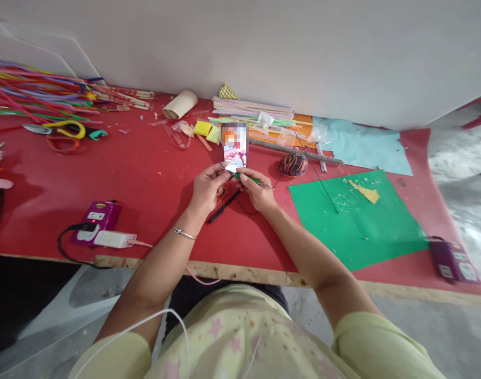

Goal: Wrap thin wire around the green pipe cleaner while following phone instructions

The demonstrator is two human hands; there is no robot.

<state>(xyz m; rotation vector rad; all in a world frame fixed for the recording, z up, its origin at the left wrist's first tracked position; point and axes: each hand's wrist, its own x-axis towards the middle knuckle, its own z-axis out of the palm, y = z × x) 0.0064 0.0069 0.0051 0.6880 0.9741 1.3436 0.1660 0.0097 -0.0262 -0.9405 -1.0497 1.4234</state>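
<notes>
Both of my hands meet over the red table (145, 179), just in front of a phone (234, 143) that lies with its screen lit. My left hand (207, 187) and my right hand (256, 188) are closed in pinches on the same small piece: a thin wire with a green wrapped part (245, 177) between the fingertips. The wire's bare end sticks out to the right of my right hand. A thin black stick (223, 206) lies on the table under my hands. A ball of dark multicoloured yarn (293, 164) sits just right of the phone.
A green paper sheet (354, 221) with a yellow scrap lies at right, a light blue sheet (362, 147) behind it. Coloured straws (38, 89) and yellow-handled scissors (66, 129) lie far left. A purple power strip (100, 218) with a white charger sits near the front edge, another purple box (453, 260) at right.
</notes>
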